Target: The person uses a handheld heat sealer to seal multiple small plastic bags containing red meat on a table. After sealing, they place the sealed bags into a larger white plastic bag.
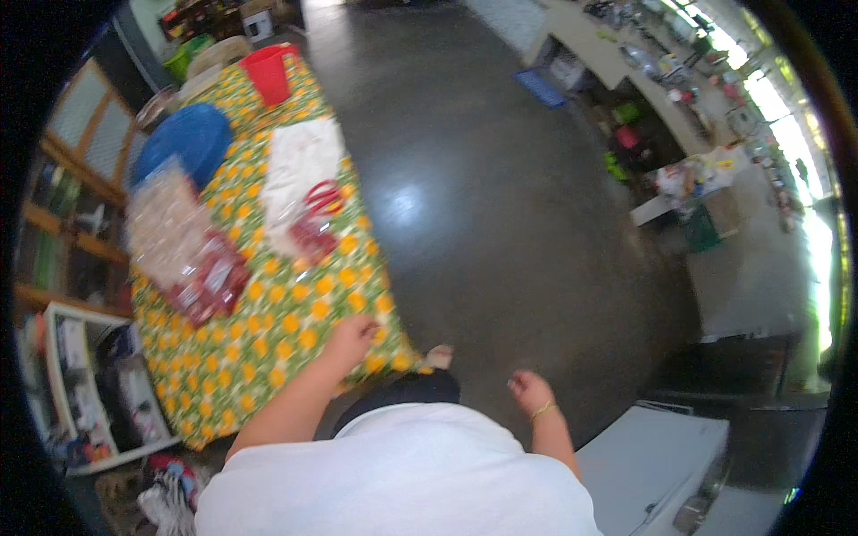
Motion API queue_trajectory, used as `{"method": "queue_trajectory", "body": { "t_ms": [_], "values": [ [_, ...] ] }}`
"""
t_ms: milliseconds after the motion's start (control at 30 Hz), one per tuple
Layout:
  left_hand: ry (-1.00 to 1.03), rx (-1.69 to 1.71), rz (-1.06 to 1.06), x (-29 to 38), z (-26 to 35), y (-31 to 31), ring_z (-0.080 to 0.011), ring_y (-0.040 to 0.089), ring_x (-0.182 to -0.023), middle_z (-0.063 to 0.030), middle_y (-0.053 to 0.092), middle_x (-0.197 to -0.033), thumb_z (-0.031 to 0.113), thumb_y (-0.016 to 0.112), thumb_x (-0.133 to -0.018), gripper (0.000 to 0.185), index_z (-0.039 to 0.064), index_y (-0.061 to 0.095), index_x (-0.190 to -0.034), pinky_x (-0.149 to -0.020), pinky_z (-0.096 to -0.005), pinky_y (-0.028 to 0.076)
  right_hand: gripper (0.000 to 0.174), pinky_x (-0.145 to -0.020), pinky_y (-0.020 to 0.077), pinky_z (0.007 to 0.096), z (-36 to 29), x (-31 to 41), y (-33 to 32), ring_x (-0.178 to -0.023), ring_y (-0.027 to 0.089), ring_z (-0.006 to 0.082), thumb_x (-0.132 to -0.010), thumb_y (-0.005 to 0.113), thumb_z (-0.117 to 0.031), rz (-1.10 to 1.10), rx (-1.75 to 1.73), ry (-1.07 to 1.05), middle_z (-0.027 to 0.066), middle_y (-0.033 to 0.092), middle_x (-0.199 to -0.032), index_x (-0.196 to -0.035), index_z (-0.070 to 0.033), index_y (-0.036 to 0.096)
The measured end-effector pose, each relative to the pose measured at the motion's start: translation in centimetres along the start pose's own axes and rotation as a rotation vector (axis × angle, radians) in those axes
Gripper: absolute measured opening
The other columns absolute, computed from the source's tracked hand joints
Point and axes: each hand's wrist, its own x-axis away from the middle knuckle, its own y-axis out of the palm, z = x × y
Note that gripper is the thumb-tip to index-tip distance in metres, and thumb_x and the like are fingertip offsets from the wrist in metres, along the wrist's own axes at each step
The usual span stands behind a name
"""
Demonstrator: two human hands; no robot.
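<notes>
My left hand [351, 340] hovers over the near right end of a tablecloth [228, 375] patterned in yellow and green, its fingers curled with nothing seen in them. Out over the dark floor, my right hand [533, 392], a bangle at its wrist, is loosely curled and also shows no object. Farther up the table lies a white cloth [301, 157], with red-handled scissors [325, 199] and a small clear bag of something red [314, 238] at its near end. Left of these sit large plastic bags, one with pale contents [164, 221] and one with dark red contents [211, 278].
A round blue object [188, 141] and a red bucket [268, 75] stand at the table's far part. A white shelf unit [107, 395] flanks the left side. To my right are a white chest-like appliance [660, 455] and a cluttered counter [643, 100]. The floor [469, 201] runs between.
</notes>
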Motion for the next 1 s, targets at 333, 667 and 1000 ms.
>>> {"method": "queue_trajectory", "body": {
  "t_ms": [333, 667, 1000],
  "values": [
    [0.587, -0.096, -0.259, -24.0, 25.9, 12.8, -0.0353, 0.064, -0.085, -0.0159, 0.067, -0.09, 0.03, 0.061, -0.096, 0.027, 0.005, 0.067, -0.095, -0.075, -0.0443, 0.052, 0.042, -0.094, 0.0513, 0.0441, 22.3, 3.7, -4.2, -0.111, 0.064, 0.0352, -0.09, 0.065, -0.032, -0.222, -0.144, 0.795, 0.0175, 0.066, -0.124, -0.121, -0.004, 0.064],
    [0.617, -0.198, -0.288, -47.8, 39.8, 17.1, -0.0362, 0.064, -0.09, -0.0154, 0.068, -0.096, 0.023, 0.062, -0.095, 0.019, 0.007, 0.069, -0.099, -0.078, -0.0452, 0.052, 0.042, -0.094, 0.0514, 0.0426, 24.4, -29.3, -17.2, -0.112, 0.063, 0.0344, -0.09, 0.062, -0.036, -0.331, -0.171, 0.599, 0.0174, 0.066, -0.123, -0.116, -0.003, 0.066],
    [0.309, -0.202, 0.177, -66.4, 37.1, 1.4, -0.034, 0.064, -0.098, -0.016, 0.069, -0.102, 0.022, 0.064, -0.093, 0.022, 0.005, 0.069, -0.107, -0.085, -0.0432, 0.052, 0.034, -0.093, 0.0521, 0.0437, 16.9, -86.3, -45.9, -0.108, 0.065, 0.0364, -0.085, 0.065, -0.029, 0.038, 0.42, 0.074, 0.0194, 0.069, -0.113, -0.108, -0.004, 0.072]
  ]
}}
